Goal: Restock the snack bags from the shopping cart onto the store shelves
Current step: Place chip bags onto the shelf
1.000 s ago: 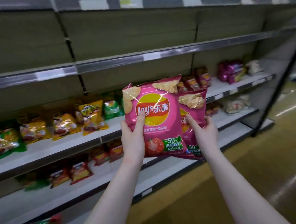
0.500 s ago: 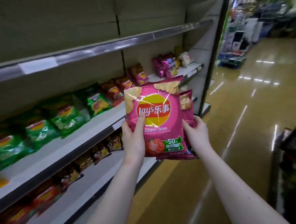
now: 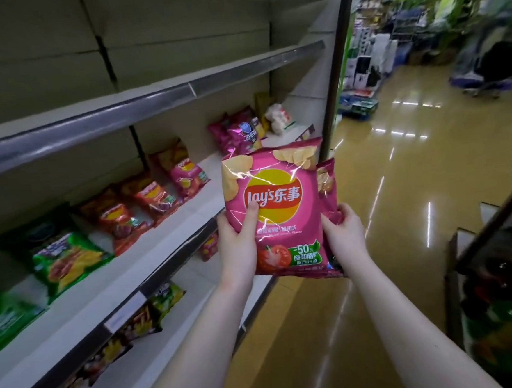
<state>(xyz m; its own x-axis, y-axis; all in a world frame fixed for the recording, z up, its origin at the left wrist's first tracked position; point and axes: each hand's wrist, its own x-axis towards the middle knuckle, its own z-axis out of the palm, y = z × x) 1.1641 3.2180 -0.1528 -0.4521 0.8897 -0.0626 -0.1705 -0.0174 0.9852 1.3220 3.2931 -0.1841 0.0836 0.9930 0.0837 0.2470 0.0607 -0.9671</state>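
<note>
While both hands hold stock in front of the shelving, I rate the task as partly done: the middle shelf (image 3: 209, 179) already carries green bags (image 3: 65, 255), red bags (image 3: 146, 198) and, at its far end, a group of shelved pink bags (image 3: 238, 131), whereas the two bags in hand are not yet placed. The left hand (image 3: 237, 243) grips the front pink bag (image 3: 275, 210) at its left edge, thumb laid across the face beside the logo. The right hand (image 3: 345, 233) grips the second pink bag (image 3: 328, 185), which sits behind the first and shows only a strip at the right. Both bags are held upright in the air, near the front edge of the middle shelf and not resting on it. The front pink bag is a glossy film pouch, puffed with air, printed with a red-and-yellow logo, potato slices at the top, a tomato and a green panel at the bottom; glare streaks cross the film. I judge it light, slippery and easy to crush. How many bags remain in the cart I cannot tell: a dark frame (image 3: 496, 268) at lower right holds coloured shapes, too blurred to identify.
</note>
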